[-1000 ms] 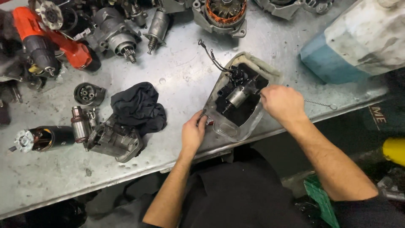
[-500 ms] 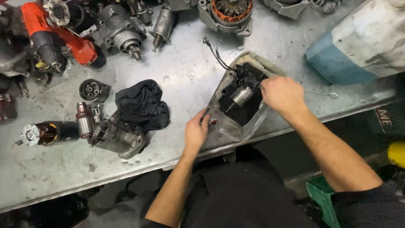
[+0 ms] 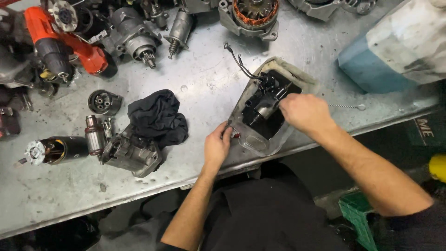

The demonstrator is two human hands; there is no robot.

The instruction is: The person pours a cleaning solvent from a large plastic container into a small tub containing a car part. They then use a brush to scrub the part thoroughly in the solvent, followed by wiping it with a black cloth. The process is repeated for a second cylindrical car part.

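A clear plastic tray lies near the front edge of the metal workbench, with a dark motor part and its black wires inside. My left hand grips the tray's near left rim. My right hand reaches into the tray from the right, its fingers closed on the motor part's metal end.
A black rag lies left of the tray beside a grey starter housing and an armature. A red drill, more starter motors and an alternator line the back. A dirty blue-white container stands right.
My right hand has shifted slightly deeper into the tray onto the motor part. My left hand stays on the tray rim.
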